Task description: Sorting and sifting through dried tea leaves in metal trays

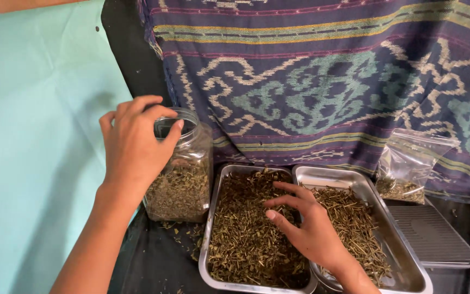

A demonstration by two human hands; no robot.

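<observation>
My left hand [133,142] grips the open mouth of a clear plastic jar [183,179] that is about half full of dried green leaves. My right hand [305,223] hovers with spread fingers over the left steel tray [213,218], fingertips touching the dried herb pieces that fill it. Beside it, the right steel tray [371,188] holds longer dried stems, and my right wrist crosses its near left corner.
A clear plastic bag [412,163] with some dried herb leans against a patterned woven cloth [322,81] at the back. A dark ribbed lid [431,234] lies at the right. A pale turquoise wall [33,136] stands at the left. Loose herb crumbs lie by the jar.
</observation>
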